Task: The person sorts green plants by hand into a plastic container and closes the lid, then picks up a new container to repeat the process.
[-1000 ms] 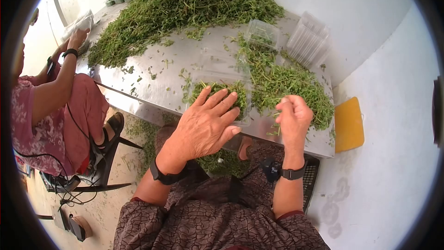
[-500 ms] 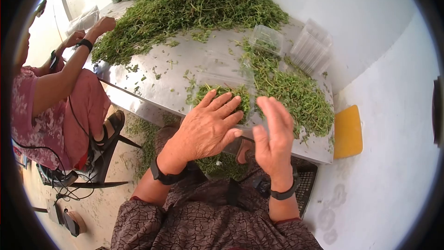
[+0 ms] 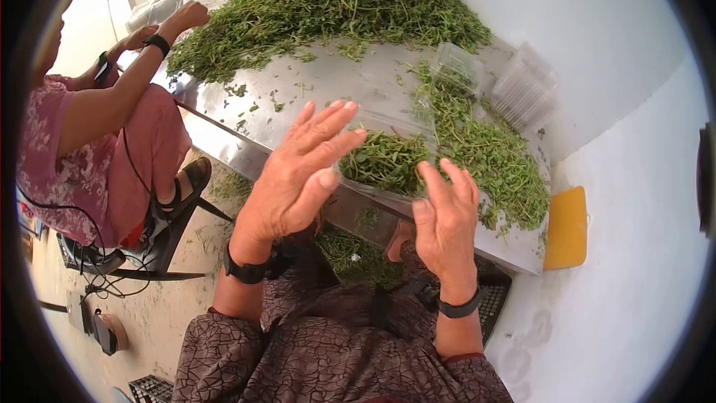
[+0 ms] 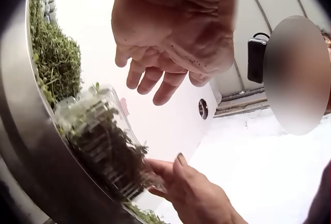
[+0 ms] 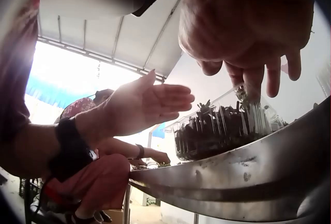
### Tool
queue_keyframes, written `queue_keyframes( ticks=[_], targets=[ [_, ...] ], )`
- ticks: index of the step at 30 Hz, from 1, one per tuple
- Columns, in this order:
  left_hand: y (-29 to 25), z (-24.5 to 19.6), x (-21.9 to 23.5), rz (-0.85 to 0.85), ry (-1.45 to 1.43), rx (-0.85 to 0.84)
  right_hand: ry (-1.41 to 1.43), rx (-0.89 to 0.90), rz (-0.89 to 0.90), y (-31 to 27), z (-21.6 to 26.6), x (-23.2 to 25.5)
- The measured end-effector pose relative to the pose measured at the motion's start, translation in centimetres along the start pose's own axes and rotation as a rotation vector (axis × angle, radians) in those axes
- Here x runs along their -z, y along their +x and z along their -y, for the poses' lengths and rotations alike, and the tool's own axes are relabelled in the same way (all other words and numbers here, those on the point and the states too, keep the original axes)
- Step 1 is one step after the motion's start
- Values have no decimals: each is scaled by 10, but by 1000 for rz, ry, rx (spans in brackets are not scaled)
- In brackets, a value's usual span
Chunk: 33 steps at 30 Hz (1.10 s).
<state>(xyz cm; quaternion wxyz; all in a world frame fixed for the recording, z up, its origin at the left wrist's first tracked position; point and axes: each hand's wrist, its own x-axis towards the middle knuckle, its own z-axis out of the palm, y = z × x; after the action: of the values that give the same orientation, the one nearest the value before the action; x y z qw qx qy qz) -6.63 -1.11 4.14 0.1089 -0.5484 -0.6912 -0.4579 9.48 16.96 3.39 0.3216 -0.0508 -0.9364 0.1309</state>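
An open clear plastic clamshell box (image 3: 389, 192) stands at the table's near edge, filled with leafy green stems (image 3: 384, 160). Its lid is folded back on the far side. My left hand (image 3: 302, 168) is raised beside the box's left side, fingers straight and holding nothing; its bare palm (image 4: 173, 43) shows in the left wrist view. At the box's right side is my right hand (image 3: 450, 224), fingers extended. In the right wrist view, its fingertips (image 5: 252, 87) reach down to the greens at the box's rim.
Loose greens (image 3: 492, 168) lie right of the box, with another clear box (image 3: 456, 67) and a stack of empty boxes (image 3: 526, 86) behind. A large heap of greens (image 3: 335, 7) covers the table's back. Another person (image 3: 89, 134) sits at left. A yellow board (image 3: 567, 227) leans against the wall.
My left hand has lifted off the greens in the box and moved left. My right hand, earlier curled over the loose greens, has straightened and come to the box's right side.
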Motion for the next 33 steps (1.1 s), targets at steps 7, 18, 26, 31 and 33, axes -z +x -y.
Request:
queue_keyframes(
  ticks=[7, 18, 26, 31, 33],
  targets=[
    [-26, 10, 5, 7, 56, 28, 41, 26, -38, -2, 1, 4],
    [-48, 13, -7, -138, -75, 257, 8, 40, 84, -8, 3, -2],
    [-54, 10, -24, -127, -196, 282, -11, 139, 73, 10, 23, 5],
    [-49, 4, -25, -163, -259, 293, 29, 277, 180, 20, 43, -6],
    [-48, 5, -26, -162, -270, 283, 39, 282, 190, 24, 46, -12]
  ],
)
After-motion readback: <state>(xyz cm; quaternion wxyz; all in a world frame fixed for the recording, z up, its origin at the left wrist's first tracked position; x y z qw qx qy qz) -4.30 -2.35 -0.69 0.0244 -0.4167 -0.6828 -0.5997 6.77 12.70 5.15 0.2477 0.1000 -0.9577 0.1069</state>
